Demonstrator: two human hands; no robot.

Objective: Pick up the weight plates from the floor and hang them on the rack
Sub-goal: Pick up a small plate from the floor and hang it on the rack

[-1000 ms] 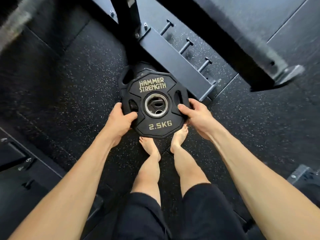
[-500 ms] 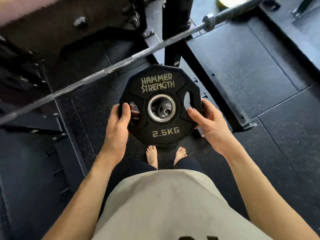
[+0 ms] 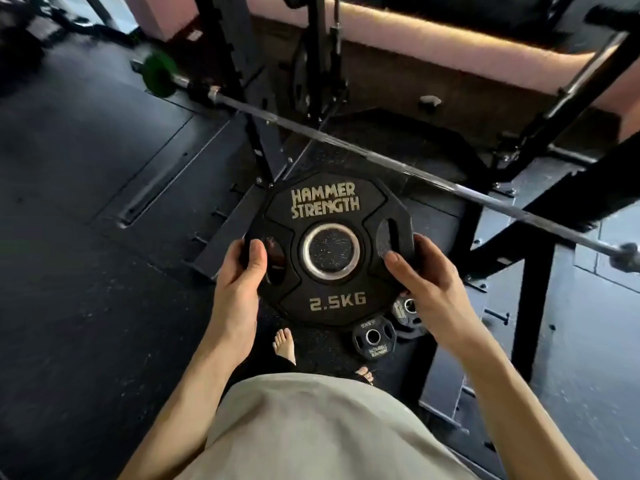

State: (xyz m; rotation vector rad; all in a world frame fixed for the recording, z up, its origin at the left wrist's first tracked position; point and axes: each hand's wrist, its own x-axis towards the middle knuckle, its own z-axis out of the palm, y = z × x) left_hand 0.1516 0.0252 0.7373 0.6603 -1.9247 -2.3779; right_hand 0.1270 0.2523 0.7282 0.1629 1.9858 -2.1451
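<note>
Both hands grip the 2.5 kg plate (image 3: 329,251) as before, left hand (image 3: 239,289) and right hand (image 3: 431,284) curled round its side edges, held above the floor; the view has swung, so two small plates (image 3: 374,337) now show beneath the right hand on speckled rubber flooring (image 3: 86,306); the barbell (image 3: 381,155) crosses beyond the hands, the black rack (image 3: 242,64) behind.

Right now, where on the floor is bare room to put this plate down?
Bare rubber floor lies outside the left hand, up to the rack base rail. It is crowded under the right hand: two small plates lie beside the feet.
</note>
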